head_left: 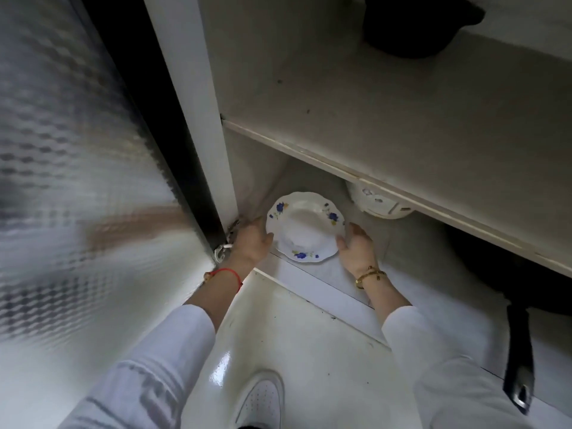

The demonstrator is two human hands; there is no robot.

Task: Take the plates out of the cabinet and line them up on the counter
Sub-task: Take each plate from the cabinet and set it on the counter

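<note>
plate [306, 227] | white, scalloped rim, blue flowers | perhaps deep-welled

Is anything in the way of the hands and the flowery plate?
No, nothing visible. The left hand and the right hand sit at opposite edges of the plate on the bottom cabinet shelf. The front is open; the other dish sits behind, to the right.

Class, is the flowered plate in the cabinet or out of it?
In: the plate sits at the bottom shelf's front edge, overhanging slightly.
</note>
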